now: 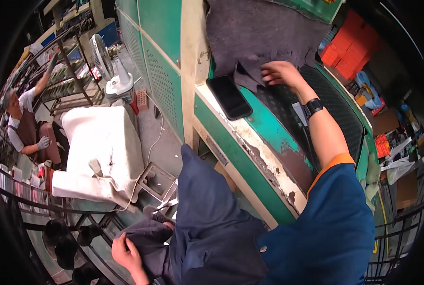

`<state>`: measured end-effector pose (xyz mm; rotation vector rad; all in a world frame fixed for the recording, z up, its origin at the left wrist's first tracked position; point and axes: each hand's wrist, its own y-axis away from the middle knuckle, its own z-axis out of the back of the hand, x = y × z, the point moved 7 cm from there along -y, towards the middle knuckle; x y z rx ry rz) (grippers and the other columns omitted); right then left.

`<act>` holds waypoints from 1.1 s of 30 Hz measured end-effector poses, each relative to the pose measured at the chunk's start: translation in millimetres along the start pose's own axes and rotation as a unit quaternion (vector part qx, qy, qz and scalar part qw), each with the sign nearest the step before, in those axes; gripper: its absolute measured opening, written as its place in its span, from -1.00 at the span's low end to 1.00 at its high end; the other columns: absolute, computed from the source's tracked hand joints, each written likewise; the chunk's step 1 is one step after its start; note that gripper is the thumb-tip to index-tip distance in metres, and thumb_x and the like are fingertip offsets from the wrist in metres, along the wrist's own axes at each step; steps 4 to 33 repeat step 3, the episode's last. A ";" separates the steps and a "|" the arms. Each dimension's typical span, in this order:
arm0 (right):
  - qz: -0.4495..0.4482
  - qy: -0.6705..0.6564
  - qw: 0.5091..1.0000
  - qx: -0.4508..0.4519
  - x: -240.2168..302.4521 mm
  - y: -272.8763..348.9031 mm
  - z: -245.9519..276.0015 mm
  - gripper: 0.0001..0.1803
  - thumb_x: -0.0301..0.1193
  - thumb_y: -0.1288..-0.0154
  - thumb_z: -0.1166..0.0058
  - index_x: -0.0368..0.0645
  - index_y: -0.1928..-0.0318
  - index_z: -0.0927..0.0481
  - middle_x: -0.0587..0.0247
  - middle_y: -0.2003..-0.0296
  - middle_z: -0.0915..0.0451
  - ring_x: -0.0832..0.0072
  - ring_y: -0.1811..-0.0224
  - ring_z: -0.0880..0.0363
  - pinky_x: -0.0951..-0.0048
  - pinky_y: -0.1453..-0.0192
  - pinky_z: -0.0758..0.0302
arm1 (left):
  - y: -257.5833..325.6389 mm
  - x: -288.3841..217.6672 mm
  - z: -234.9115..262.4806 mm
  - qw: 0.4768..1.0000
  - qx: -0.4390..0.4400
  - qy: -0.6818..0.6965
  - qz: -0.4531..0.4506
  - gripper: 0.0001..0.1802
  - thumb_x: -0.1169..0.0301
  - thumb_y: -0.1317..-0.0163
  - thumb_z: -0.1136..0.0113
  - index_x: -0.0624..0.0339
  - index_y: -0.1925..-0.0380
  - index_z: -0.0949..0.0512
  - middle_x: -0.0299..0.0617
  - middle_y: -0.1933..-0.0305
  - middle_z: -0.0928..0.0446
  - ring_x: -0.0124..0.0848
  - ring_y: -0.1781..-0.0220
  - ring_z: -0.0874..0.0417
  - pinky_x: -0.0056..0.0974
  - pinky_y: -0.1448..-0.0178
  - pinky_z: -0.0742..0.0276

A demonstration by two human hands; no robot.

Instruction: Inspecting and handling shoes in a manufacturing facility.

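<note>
My right hand [281, 73] reaches over a green machine, its fingers stretched and slightly apart at the lower edge of a dark purplish-grey hide [269, 28]. Whether the fingertips touch the hide I cannot make out. The hide hangs over the back of the machine, with a torn-looking flap at its near edge. Below the hand lies a black ridged surface [333, 102]. A black phone [230, 97] rests on the machine's worn cream edge, left of my right hand. Resting by the knee of my dark trousers is my left hand [126, 254], loosely curled with nothing visible in it.
The machine's green side [245, 156] stands close at my right leg. To the left are a white cloth-covered heap [102, 142], a white fan [109, 71] and a metal frame stool [157, 183]. A person in an apron [31, 118] sits beyond. Red boxes [349, 47] are stacked far right.
</note>
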<state>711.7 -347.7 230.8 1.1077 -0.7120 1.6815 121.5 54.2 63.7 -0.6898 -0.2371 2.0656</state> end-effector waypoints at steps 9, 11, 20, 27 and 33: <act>-0.020 -0.080 0.942 -0.324 -73.3 -25.7 106.7 -0.65 -0.29 -0.46 0.02 -0.23 -0.11 -0.58 0.17 0.18 -0.71 0.48 0.29 -0.70 0.47 0.31 -0.59 | 1.9 3.4 -2.9 0.997 -0.030 0.062 0.047 -0.82 0.56 -0.14 -0.18 0.32 0.25 -0.66 -0.02 0.33 -0.59 -0.09 0.29 -0.63 -0.14 0.16 -0.50; -0.020 -0.080 0.942 -0.324 -73.3 -25.7 106.7 -0.65 -0.29 -0.46 0.02 -0.23 -0.11 -0.58 0.17 0.18 -0.71 0.48 0.29 -0.70 0.47 0.31 -0.59 | 1.9 3.4 -2.9 0.997 -0.030 0.062 0.047 -0.82 0.56 -0.14 -0.18 0.32 0.25 -0.66 -0.02 0.33 -0.59 -0.09 0.29 -0.63 -0.14 0.16 -0.50; -0.020 -0.080 0.942 -0.324 -73.3 -25.7 106.7 -0.65 -0.29 -0.46 0.02 -0.23 -0.11 -0.58 0.17 0.18 -0.71 0.48 0.29 -0.70 0.47 0.31 -0.59 | 1.9 3.4 -2.9 0.997 -0.030 0.062 0.047 -0.82 0.56 -0.14 -0.18 0.32 0.25 -0.66 -0.02 0.33 -0.59 -0.09 0.29 -0.63 -0.14 0.16 -0.50; -0.020 -0.080 0.942 -0.324 -73.3 -25.7 106.7 -0.65 -0.29 -0.46 0.02 -0.23 -0.11 -0.58 0.17 0.18 -0.71 0.48 0.29 -0.70 0.47 0.31 -0.59 | 1.9 3.4 -2.9 0.997 -0.030 0.062 0.047 -0.82 0.56 -0.14 -0.18 0.32 0.25 -0.66 -0.02 0.33 -0.59 -0.09 0.29 -0.63 -0.14 0.16 -0.50; -0.020 -0.080 0.942 -0.324 -73.3 -25.7 106.7 -0.65 -0.29 -0.46 0.02 -0.23 -0.11 -0.58 0.17 0.18 -0.71 0.48 0.29 -0.70 0.47 0.31 -0.59 | 1.9 3.4 -2.9 0.997 -0.030 0.062 0.047 -0.82 0.56 -0.14 -0.18 0.32 0.25 -0.66 -0.02 0.33 -0.59 -0.09 0.29 -0.63 -0.14 0.16 -0.50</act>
